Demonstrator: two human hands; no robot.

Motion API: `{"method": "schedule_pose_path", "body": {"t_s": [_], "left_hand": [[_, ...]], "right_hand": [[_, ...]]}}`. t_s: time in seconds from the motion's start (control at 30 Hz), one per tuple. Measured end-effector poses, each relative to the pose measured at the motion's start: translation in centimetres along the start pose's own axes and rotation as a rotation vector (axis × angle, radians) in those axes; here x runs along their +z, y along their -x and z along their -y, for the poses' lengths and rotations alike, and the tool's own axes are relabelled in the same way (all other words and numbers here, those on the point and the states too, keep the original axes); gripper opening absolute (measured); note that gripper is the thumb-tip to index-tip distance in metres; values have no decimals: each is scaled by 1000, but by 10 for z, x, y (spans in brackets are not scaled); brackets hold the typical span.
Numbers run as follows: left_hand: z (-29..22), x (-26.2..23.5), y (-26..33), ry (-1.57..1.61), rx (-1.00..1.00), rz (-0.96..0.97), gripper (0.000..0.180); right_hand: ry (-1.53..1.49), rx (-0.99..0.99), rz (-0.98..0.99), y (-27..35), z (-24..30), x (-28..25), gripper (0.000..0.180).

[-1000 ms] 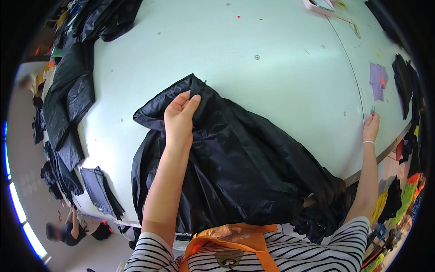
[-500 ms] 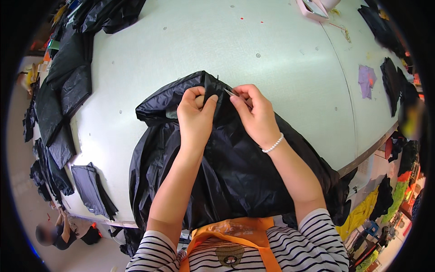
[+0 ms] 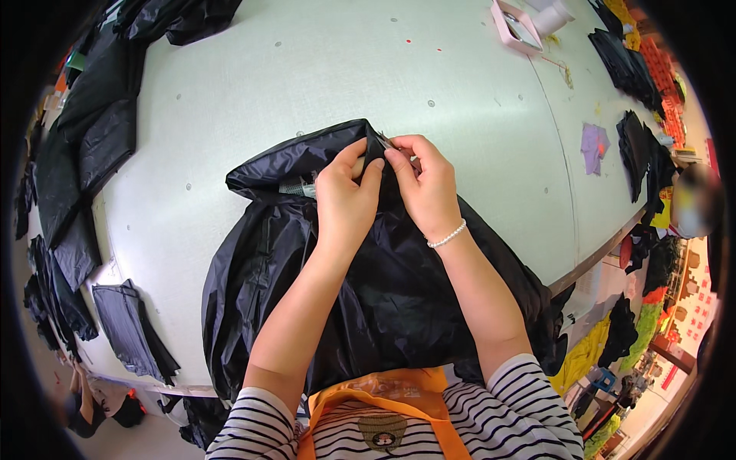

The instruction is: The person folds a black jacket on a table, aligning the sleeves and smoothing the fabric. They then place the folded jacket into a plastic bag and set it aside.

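A shiny black garment [image 3: 387, 299] is spread over the table's near edge and hangs toward me. Its collar or hood part [image 3: 295, 157] stands up in a fold, with a pale mesh label-like patch [image 3: 295, 187] showing inside. My left hand [image 3: 349, 188] is closed, pinching the fabric near the fold's right-hand corner. My right hand [image 3: 423, 180], a beaded bracelet on its wrist, grips small thread snips [image 3: 385, 141]. Their pointed metal tip touches or nearly touches the corner of the fabric; most of the tool is hidden in my fingers.
Black garments [image 3: 84, 153] are heaped along the table's left side, near a folded dark piece [image 3: 130, 326]. At the far right lie a pink tray [image 3: 517, 29], a purple scrap [image 3: 594, 148] and black pieces [image 3: 632, 153]. A person [image 3: 696, 199] is at the right edge.
Both hands have come closer together at the fold's corner, and the snips' tip now meets the fabric there. The view has shifted slightly, showing more of the right side.
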State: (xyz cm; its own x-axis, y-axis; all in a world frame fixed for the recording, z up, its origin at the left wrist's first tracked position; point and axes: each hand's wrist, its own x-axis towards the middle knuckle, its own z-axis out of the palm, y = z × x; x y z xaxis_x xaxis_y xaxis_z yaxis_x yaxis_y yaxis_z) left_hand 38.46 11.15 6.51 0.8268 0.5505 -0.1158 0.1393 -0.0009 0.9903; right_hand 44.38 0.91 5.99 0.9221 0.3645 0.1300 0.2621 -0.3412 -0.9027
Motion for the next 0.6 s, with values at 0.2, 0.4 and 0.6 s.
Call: {"method": "schedule_pose_path", "body": {"t_s": [0.2,0.4,0.6], "left_hand": [[5,-1,-4,10,-38,14,28],[1,-13,2,-200,135,-44,31],[49,-111,90,-489,-28,-110,13]], "right_hand": [[-24,52,3,-2,1,1,11],[13,57,-82,-10,-21,-16,17],[762,414,-269,-30,-209,-216,28]]}}
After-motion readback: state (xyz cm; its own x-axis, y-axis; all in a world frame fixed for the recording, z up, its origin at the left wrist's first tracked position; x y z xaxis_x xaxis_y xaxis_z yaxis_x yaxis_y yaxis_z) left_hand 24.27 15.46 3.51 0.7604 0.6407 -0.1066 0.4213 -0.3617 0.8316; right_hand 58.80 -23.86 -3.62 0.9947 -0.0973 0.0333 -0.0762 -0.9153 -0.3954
